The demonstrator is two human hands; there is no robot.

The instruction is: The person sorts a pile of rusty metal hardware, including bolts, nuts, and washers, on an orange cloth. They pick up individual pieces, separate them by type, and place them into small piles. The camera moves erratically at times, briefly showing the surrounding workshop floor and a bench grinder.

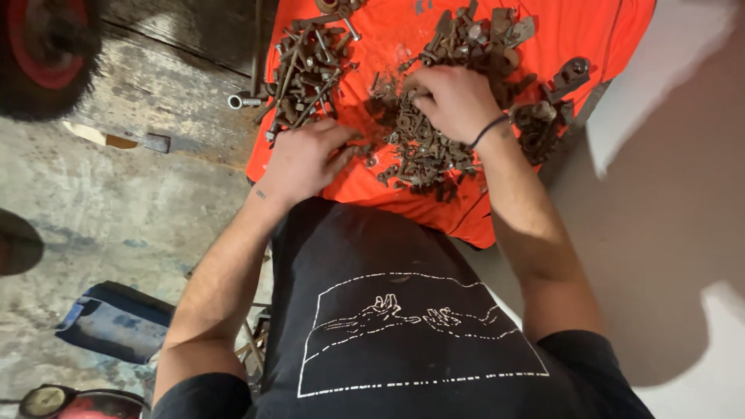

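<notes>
Head view, nearest first: left hand [304, 159] lies flat, fingers loose and gripping nothing, at 7 o'clock on the orange cloth [578, 31], just beside the rusty heap [423, 147]. Right hand [454, 101] is half-curled into that heap of small brown brackets; whether it pinches a piece, I cannot tell. At 11 o'clock, long dull bolts [306, 74] mostly run near-to-far

- Your right hand [454, 101] digs, fingers curled, into the rusty middle heap of metal bits [427, 147].
- Your left hand [303, 159] rests flat on the orange cloth [388, 39], beside the pile of bolts [306, 74].
</notes>
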